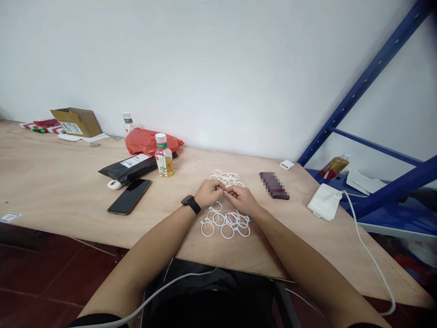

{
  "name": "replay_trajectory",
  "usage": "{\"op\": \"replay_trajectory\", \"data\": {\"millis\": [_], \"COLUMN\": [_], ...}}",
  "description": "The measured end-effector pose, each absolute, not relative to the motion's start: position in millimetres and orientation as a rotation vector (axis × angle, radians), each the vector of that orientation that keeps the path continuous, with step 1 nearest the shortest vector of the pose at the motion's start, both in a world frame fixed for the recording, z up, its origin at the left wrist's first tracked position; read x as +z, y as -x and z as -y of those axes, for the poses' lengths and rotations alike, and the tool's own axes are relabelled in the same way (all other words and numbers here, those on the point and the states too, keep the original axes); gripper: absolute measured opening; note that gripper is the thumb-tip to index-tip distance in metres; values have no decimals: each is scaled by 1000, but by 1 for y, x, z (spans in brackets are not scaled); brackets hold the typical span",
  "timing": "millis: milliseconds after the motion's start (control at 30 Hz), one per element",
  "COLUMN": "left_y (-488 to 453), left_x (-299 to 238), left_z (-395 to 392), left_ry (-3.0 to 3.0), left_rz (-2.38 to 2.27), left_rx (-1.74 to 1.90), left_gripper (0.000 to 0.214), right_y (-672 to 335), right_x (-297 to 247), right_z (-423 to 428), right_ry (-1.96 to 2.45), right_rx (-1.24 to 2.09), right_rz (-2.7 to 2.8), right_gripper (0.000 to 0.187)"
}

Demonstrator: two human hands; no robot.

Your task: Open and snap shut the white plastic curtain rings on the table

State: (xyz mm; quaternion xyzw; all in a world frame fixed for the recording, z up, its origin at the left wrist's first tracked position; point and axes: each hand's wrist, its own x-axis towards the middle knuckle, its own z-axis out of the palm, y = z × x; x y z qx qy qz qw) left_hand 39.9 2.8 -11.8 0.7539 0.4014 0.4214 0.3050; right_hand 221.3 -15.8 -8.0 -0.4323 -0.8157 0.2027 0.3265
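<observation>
Apparently no legible text: bottle label (160, 165), parcel label (136, 160) and table sticker (10, 217) too small.

All-black outfit here: a bit of left sleeve (97, 320) peeks in around half past seven, right sleeve (365, 325) between four and five, plus black fabric (211, 303) over the lap at six o'clock. Black-strapped smartwatch (190, 203) on the wrist, dark rounded-rectangle face. Otherwise left hand (207, 193), right hand (243, 199) and forearms are bare.
</observation>
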Motion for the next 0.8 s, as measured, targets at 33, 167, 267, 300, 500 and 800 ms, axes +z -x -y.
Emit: {"op": "replay_trajectory", "data": {"millis": [33, 167, 267, 300, 500, 800], "left_y": [-40, -39, -30, -26, -13, -21], "left_x": [-12, -8, -3, -1, -3, -12], "left_z": [-3, -4, -7, -8, -10, -13], "left_ry": [-1991, -2002, -2115, -2176, -2322, -2185], "left_rz": [-1065, -1025, -1008, -1035, -1101, -1303], "left_rx": [1119, 1211, 1246, 1201, 419, 550], "left_gripper": [19, 30, 46, 40, 9, 19], "right_y": [-221, -224, -230, -232, -235, -220], "right_x": [-8, -10, -10, -10, -9, -4], "right_z": [16, 13, 5, 1, -2, 19], "right_ry": [1125, 1179, 1279, 1322, 1393, 1030], "right_rx": [524, 433, 270, 214, 154, 353], "right_rz": [2151, 2106, 2006, 1992, 2131, 2490], "right_gripper": [17, 21, 24, 24, 24, 23]}}
